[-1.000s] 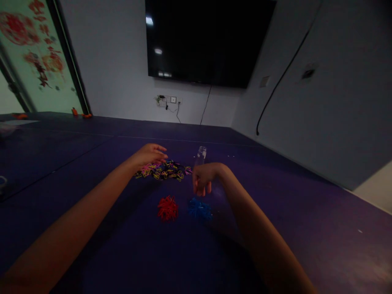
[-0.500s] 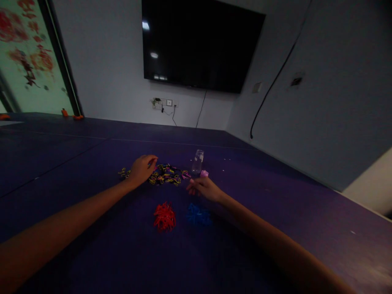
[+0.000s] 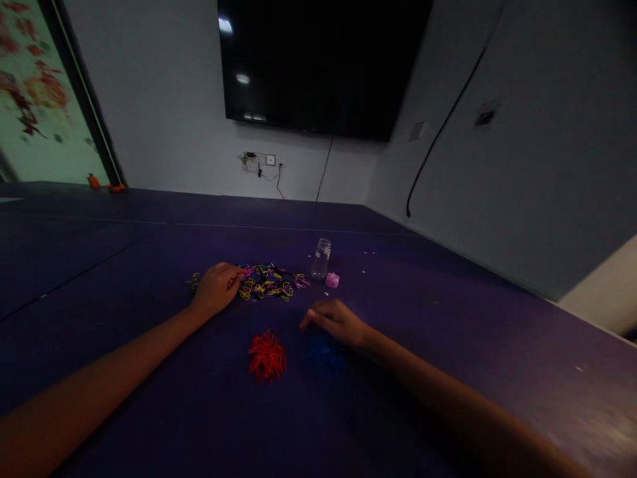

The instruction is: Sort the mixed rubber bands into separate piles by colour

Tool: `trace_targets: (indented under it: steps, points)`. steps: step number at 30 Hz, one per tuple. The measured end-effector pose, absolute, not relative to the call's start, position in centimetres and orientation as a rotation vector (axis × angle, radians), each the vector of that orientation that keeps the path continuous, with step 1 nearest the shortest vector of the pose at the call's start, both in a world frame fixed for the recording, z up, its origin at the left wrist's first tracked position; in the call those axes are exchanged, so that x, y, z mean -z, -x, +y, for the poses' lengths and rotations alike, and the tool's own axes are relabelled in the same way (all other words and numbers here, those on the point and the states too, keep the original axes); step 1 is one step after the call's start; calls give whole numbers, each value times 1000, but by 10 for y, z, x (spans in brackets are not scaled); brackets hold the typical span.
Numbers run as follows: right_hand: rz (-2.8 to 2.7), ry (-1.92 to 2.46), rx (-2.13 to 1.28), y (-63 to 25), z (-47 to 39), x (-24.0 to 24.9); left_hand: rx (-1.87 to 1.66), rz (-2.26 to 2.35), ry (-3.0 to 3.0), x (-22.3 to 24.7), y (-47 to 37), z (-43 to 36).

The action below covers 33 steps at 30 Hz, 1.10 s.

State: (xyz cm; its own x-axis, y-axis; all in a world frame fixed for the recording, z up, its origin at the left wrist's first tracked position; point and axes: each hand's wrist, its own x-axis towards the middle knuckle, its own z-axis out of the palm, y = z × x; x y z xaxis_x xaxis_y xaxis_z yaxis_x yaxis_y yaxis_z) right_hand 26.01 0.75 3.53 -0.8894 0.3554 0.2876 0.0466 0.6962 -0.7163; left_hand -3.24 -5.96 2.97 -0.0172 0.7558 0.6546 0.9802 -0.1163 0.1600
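Note:
My left hand is at the left part of a mixed pile of small rubber bands, yellow, pink and dark. Its fingers are curled together at the bands; whatever is between them is hidden. My right hand hovers over the far edge of a blue heap of rubber bands, fingers bent and pressed together, and I cannot make out anything in them. Left of the blue heap lies a red heap of rubber bands, touched by neither hand.
Beyond my right hand a clear bottle stands beside a pink cap-like piece. Small white scraps dot the purple surface. A wall with a dark television rises behind.
My right hand has drawn back from beside the pink piece to above the blue heap. My left hand has shifted slightly left and lower at the mixed pile. The camera view has tilted a little.

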Motion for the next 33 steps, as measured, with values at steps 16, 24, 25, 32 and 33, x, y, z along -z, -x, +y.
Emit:
trace_targets:
  steps: [16, 24, 25, 32, 33]
  points:
    - [-2337, 458, -1166, -246, 38, -20, 746, -1729, 2211, -18, 39, -42]
    - [-2360, 312, -650, -188, 83, -24, 685, -1804, 2203, -14, 35, -42]
    - [-2378, 277, -597, -182, 86, -24, 680, -1803, 2205, -14, 35, -43]
    - [-2547, 204, -297, -155, 95, -15, 682, -1778, 2241, -11, 36, -42]
    - [-2557, 203, -274, -155, 94, -13, 698, -1776, 2238, -11, 36, -42]
